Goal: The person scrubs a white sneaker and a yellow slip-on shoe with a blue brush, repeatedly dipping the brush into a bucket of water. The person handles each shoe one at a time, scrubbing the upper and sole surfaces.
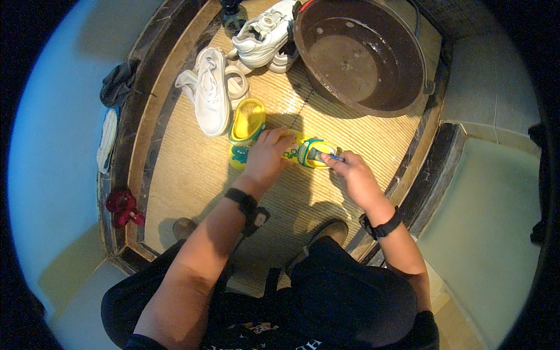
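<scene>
A small yellow child's clog with green trim lies sideways on the ribbed floor in front of me. My left hand is closed around its toe end. At the heel opening, my right hand grips the blue-purple handle of a small brush. The brush reaches into the clog; its head is partly hidden inside. The matching yellow clog, with a green cartoon figure at its toe, rests just left of and behind my left hand, partly covered by it.
A large brown bucket stands at the back right. White sneakers, a white canvas shoe and a pale sandal lie farther back. Along the left ledge are a dark cloth, a white insole and red items.
</scene>
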Demonstrator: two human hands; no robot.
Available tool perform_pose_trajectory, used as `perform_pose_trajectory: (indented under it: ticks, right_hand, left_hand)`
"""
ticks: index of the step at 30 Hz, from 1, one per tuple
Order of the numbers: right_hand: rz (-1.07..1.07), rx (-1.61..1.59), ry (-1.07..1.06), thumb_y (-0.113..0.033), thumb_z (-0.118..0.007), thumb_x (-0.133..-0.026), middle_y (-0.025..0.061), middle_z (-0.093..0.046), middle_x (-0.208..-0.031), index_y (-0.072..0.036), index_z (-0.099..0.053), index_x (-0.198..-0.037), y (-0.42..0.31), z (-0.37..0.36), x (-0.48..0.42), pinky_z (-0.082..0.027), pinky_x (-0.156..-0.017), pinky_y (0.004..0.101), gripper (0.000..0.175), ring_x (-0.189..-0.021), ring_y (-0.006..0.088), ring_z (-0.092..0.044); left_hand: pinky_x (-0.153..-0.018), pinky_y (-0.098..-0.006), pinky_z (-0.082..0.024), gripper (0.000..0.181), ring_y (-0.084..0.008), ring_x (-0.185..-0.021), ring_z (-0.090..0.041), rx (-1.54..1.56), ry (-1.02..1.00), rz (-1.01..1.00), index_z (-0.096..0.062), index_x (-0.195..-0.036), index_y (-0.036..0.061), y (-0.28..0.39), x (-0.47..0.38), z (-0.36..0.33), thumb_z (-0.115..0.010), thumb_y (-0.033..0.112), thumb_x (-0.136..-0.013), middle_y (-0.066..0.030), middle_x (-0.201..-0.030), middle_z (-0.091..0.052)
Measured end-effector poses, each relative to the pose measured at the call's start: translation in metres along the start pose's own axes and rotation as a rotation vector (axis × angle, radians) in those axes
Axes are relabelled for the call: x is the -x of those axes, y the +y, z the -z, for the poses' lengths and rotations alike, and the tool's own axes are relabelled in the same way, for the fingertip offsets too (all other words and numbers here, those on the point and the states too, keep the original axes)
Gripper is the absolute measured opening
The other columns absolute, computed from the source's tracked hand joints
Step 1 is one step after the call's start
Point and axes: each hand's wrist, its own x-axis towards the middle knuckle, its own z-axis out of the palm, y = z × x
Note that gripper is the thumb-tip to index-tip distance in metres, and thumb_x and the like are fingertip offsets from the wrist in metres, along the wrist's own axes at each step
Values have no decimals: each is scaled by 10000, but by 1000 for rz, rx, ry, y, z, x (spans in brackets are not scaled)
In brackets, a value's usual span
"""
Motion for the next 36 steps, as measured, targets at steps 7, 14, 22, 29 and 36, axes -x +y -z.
perform_pose_trajectory:
  ticks: [7,14,22,29,36]
  right_hand:
    - [-86,80,74,-210,-678,-973,136,-670,-990,-190,-790,-1190,35,34,30,-526,-797,417,245,-907,340,-630]
    - [-58,-79,-16,-212,-611,-1016,152,-635,-938,-183,-750,-1252,20,2,2,-522,-797,426,275,-882,347,-613]
    - [50,-261,-95,79,-645,-875,165,-592,-875,-208,-687,-1374,6,-14,-2,-499,-745,430,577,-812,321,-596]
    - [24,97,-8,-180,-644,-968,120,-657,-979,-258,-763,-1245,30,22,20,-528,-851,411,311,-943,332,-625]
    - [56,103,83,-233,-654,-998,107,-642,-968,-218,-770,-1232,45,15,15,-521,-822,382,262,-909,301,-604]
  left_hand:
    - [-1048,-451,-497,686,-352,-1254,-526,-50,11,-10,-620,-1351,113,2,-2,0,-822,62,-697,-98,-1371,-571]
    - [-1061,-447,-489,650,-348,-1246,-526,-15,5,-7,-625,-1335,114,4,-3,1,-799,64,-711,-98,-1360,-571]
    - [-1084,-462,-474,692,-368,-1264,-531,-31,39,6,-618,-1339,129,5,0,-1,-867,96,-694,-115,-1371,-584]
    - [-1071,-454,-478,735,-356,-1257,-526,-69,42,-11,-609,-1354,118,2,0,-3,-874,113,-669,-117,-1357,-571]
    - [-1075,-455,-474,723,-350,-1256,-529,-36,39,-26,-605,-1349,111,2,-2,-1,-871,96,-676,-117,-1357,-571]
